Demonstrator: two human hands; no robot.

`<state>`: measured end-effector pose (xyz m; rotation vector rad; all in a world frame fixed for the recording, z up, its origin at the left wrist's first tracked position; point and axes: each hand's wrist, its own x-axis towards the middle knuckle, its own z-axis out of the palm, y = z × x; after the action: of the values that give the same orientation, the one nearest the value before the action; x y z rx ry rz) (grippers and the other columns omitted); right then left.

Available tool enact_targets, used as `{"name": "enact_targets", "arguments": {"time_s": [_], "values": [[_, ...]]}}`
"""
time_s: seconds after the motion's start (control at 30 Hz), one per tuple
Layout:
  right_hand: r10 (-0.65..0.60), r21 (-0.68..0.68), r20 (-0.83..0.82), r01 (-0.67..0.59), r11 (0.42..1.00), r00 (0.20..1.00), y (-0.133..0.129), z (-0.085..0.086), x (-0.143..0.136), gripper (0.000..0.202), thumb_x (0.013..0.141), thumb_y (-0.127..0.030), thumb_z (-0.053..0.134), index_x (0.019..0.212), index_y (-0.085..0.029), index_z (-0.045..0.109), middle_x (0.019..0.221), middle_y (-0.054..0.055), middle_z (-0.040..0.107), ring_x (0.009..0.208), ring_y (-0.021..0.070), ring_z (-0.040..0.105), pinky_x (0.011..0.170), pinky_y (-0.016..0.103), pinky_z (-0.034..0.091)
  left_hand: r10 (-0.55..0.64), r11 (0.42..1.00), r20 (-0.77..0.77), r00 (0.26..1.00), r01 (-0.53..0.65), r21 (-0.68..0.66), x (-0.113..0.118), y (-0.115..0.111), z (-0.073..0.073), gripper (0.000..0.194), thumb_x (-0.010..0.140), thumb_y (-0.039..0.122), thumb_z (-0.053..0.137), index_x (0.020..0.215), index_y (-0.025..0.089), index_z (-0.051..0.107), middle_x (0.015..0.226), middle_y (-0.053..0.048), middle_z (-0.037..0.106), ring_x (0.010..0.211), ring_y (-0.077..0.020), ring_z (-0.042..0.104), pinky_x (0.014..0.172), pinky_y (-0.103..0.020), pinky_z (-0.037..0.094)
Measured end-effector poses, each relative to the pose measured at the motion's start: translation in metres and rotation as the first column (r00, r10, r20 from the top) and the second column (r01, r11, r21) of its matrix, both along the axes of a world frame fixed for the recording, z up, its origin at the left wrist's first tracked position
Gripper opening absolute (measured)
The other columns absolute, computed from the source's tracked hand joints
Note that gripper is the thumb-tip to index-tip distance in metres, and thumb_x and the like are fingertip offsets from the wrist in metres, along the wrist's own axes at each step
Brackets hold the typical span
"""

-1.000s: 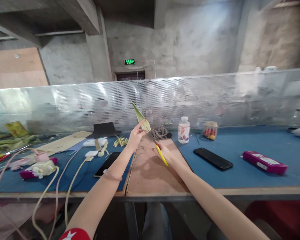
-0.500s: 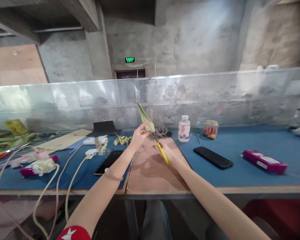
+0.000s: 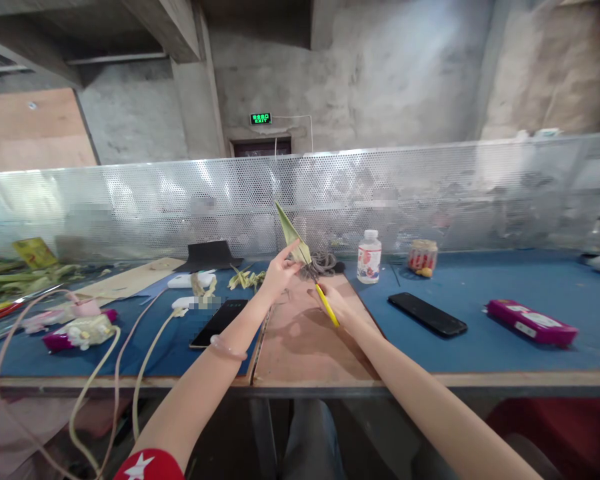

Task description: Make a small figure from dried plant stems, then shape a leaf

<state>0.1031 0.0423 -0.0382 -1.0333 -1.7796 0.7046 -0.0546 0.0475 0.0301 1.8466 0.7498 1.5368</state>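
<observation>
A long pointed piece of pale green husk leaf (image 3: 287, 230) stands tilted above the wooden board (image 3: 300, 347). My left hand (image 3: 280, 273) pinches it near its lower part, index finger stretched along it. My right hand (image 3: 336, 303) is closed on yellow-handled scissors (image 3: 327, 305), whose dark metal end meets the leaf's lower right edge. Whether the blades are apart cannot be made out. Behind the scissors lies a coil of grey cord (image 3: 325, 262).
Right of the board are a white bottle (image 3: 369, 259), a jar (image 3: 423, 257), a black phone (image 3: 427, 314) and a purple packet (image 3: 530, 323). Leftward lie another phone (image 3: 220, 325), husk scraps (image 3: 245, 277) and charging cables (image 3: 117, 373). A perforated metal screen (image 3: 180, 207) borders the back.
Both hands keep their grips on the leaf and scissors, with hardly any movement. The whole view has shifted very slightly.
</observation>
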Motion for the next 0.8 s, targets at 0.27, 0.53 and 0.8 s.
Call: {"name": "enact_targets", "arguments": {"time_s": [0.27,0.53,0.8], "values": [[-0.069,0.02,0.095,0.068,0.998,0.993,-0.01,0.009,0.003,0.026,0.088,-0.037,0.055,0.093,-0.012,0.061,0.088,0.002,0.062,0.077,0.0151,0.061,0.07,0.032,0.051,-0.007,1.0,-0.011,1.0,0.008,0.014,0.0,-0.001,-0.001,0.064,0.075,0.022,0.063,0.136,0.024,0.044,0.059,0.003,0.056,0.058,-0.0118,0.048,0.066,-0.026,0.041],[-0.074,-0.003,0.093,0.074,0.997,0.993,-0.005,0.004,0.004,0.029,0.088,-0.037,0.055,0.103,-0.012,0.06,0.099,0.004,0.062,0.084,0.018,0.061,0.072,0.034,0.052,-0.005,1.0,-0.005,1.0,0.005,0.016,0.0,0.0,-0.001,0.065,0.073,0.021,0.063,0.135,0.023,0.045,0.061,0.003,0.058,0.058,-0.0118,0.051,0.067,-0.026,0.042],[-0.066,-0.04,0.072,0.069,0.997,0.995,0.0,-0.001,0.003,0.029,0.088,-0.035,0.054,0.107,-0.014,0.059,0.105,0.005,0.061,0.089,0.019,0.061,0.075,0.036,0.052,-0.03,0.999,0.009,1.0,0.03,0.012,-0.001,0.0,-0.001,0.065,0.074,0.018,0.063,0.136,0.023,0.045,0.062,0.002,0.059,0.058,-0.0123,0.052,0.067,-0.027,0.043]]}}
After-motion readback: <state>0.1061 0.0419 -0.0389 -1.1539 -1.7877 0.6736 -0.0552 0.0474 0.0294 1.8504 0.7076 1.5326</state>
